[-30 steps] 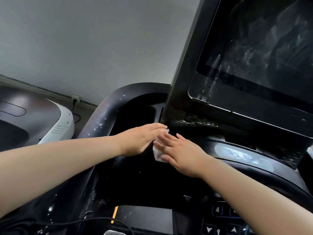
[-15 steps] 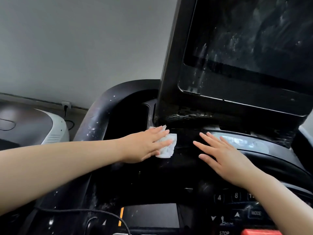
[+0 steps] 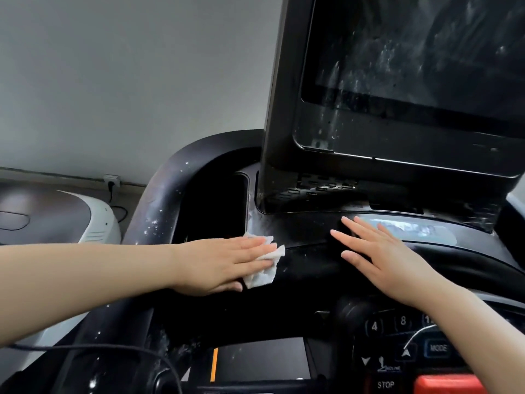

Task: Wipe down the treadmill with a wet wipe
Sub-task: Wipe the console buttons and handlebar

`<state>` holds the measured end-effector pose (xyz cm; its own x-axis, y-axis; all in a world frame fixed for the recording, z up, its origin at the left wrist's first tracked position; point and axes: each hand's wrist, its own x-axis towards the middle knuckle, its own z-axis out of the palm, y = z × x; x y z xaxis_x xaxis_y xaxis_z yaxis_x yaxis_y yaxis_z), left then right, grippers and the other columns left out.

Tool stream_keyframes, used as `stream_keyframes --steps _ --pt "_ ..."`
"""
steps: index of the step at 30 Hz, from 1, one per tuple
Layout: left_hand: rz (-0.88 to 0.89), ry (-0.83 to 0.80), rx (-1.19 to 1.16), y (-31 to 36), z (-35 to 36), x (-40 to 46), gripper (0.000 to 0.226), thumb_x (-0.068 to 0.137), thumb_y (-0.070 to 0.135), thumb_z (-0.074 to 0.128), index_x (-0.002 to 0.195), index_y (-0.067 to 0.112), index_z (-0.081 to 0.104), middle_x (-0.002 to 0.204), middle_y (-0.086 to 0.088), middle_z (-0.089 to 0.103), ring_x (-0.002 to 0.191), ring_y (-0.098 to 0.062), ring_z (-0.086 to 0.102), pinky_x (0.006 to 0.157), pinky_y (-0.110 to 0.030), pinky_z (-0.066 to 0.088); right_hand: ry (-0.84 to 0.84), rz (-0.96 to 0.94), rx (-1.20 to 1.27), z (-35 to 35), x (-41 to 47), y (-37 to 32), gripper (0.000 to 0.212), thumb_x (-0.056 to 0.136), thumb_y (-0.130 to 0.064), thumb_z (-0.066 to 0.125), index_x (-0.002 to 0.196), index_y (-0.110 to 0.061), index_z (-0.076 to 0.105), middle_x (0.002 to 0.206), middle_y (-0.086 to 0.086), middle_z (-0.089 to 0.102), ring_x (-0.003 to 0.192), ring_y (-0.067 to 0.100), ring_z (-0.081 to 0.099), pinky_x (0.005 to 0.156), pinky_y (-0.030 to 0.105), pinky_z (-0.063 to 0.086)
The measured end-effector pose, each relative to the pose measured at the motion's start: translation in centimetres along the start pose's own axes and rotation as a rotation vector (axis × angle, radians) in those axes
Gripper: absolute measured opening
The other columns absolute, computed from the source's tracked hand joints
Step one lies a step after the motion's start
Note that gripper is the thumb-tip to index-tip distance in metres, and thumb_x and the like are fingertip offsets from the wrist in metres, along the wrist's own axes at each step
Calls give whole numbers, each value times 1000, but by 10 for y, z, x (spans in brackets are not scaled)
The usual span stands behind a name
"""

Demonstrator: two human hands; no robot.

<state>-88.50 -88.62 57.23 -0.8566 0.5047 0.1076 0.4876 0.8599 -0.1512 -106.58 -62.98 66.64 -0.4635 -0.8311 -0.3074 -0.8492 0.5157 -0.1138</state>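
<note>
Black plastic fills most of what you see: the treadmill console [image 3: 298, 282] spreads across the lower half, and its big screen [image 3: 420, 61] stands tilted above it on the right, streaked with pale dried drops. The curved handrail [image 3: 159, 206] on the left is also speckled with white spots, and these spots run down along it toward the bottom of the view.

Your left hand [image 3: 216, 265] lies flat on the console shelf, fingers straight and close together, pressing the wet wipe [image 3: 262, 273] down under the fingers. The wipe is crumpled and shows past your fingertips on the side toward the screen base. Your right hand [image 3: 380, 260] is spread, fingers apart, resting on the shelf and holding nothing.

The wipe sits between your two hands, but it belongs to the left one. The shelf runs long from left to right, so I judge the natural stroke goes sideways along it. The dirty handrail lies just beside your left hand, on its outer side; the streaked screen is above and nearer to your right hand.
</note>
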Motion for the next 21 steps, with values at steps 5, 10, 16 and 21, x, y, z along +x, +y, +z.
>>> stream_keyframes --steps 5,10,16,21 --pt "85 -17 -22 -1 -5 -4 59 97 45 31 145 11 30 154 -11 21 142 -27 14 116 -37 8 3 -16 8 -1 -1 4 64 82 -58 9 144 -45 21 155 -19 6 143 0 -5 116 25 -10" --pt "285 -53 88 1 -12 -28 57 96 52 32 141 20 43 153 -1 29 144 -21 16 116 -37 7 26 -7 24 -4 -7 11 58 88 -53 14 144 -42 25 156 -16 7 136 -8 -7 113 19 -12" --pt "185 39 103 9 -15 42 60 93 50 30 140 14 43 151 -8 33 141 -25 23 114 -37 12 60 59 63 -8 -18 27 44 99 -41 29 143 -43 27 155 -19 8 129 -14 -7 107 13 -11" --pt "364 -8 87 -1 -10 17 59 97 53 21 142 19 40 154 -8 28 144 -26 16 116 -40 11 96 94 59 -10 -28 41 43 99 -40 31 142 -40 33 154 -19 12 135 -11 0 104 7 -14"
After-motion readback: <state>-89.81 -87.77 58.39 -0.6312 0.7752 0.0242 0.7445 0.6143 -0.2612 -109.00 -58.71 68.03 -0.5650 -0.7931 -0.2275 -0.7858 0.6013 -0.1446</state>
